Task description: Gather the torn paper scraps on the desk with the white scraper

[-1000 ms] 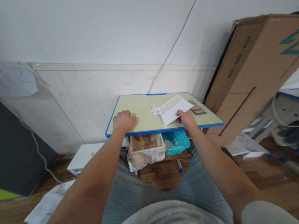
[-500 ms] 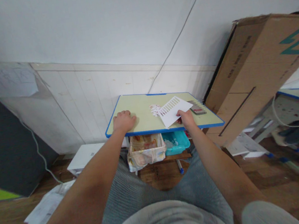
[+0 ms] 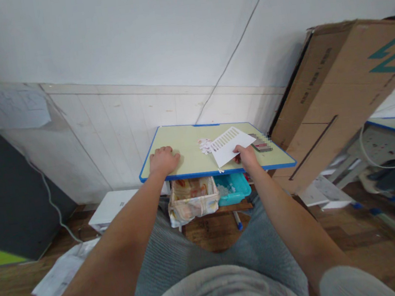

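My right hand (image 3: pixel 246 157) grips a white card (image 3: pixel 228 155) by its lower right edge, thumb on top. A row of slot-like cutouts runs along the card's upper part. Beside its left edge lies a small heap of pale paper pieces (image 3: pixel 204 145), and one white scrap (image 3: pixel 221 170) sits at the table's front edge below the card. My left hand (image 3: pixel 164 161) rests on the left part of the pale green table (image 3: pixel 185 140), fingers spread and nothing in them. Just past the card on the right lies a flat dark object (image 3: pixel 263 147), partly blurred out.
Under the tabletop sit a cloth-lined basket (image 3: pixel 194 206) and a turquoise bin (image 3: pixel 241 195) with white bits inside. A tall cardboard box (image 3: pixel 324 86) leans at the right. A white box (image 3: pixel 113 206) stands on the floor to the left. A cable (image 3: pixel 235 49) runs down the wall.
A white scrap now shows at the table's front edge, below the card's lower corner. The card has tilted very slightly in my right hand. My left hand stays where it was.
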`<action>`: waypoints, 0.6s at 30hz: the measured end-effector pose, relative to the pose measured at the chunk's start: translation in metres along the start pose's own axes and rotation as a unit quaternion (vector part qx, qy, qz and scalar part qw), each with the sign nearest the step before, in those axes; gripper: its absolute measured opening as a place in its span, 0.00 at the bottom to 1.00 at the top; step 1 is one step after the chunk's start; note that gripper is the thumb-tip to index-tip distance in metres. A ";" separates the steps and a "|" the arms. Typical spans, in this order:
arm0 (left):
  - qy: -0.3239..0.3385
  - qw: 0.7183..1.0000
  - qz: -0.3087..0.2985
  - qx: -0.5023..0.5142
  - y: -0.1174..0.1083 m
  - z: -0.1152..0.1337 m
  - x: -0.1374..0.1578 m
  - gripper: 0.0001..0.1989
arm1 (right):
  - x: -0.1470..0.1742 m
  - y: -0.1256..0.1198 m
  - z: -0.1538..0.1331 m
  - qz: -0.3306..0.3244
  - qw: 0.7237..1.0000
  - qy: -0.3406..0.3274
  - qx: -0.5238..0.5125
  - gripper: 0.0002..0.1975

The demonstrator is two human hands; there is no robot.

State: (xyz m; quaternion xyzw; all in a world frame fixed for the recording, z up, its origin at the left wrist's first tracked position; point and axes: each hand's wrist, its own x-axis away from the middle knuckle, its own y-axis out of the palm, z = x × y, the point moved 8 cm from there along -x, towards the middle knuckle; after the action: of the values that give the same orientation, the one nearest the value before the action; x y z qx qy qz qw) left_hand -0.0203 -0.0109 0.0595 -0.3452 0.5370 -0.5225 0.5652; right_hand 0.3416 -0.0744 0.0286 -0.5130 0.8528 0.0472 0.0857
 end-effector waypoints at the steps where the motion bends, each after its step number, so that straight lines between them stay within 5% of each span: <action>1: 0.001 1.000 0.000 0.001 0.000 0.000 0.000 0.30 | 0.000 0.001 0.000 -0.003 1.000 -0.001 0.000 0.04; 18: 0.003 1.000 0.001 -0.002 0.003 -0.002 -0.003 0.30 | 0.002 0.005 0.000 -0.026 1.000 0.005 0.005 0.04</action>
State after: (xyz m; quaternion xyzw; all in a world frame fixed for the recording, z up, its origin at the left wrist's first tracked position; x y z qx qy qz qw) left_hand -0.0211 -0.0072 0.0571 -0.3443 0.5400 -0.5218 0.5635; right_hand 0.3357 -0.0739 0.0282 -0.5350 0.8397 0.0377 0.0855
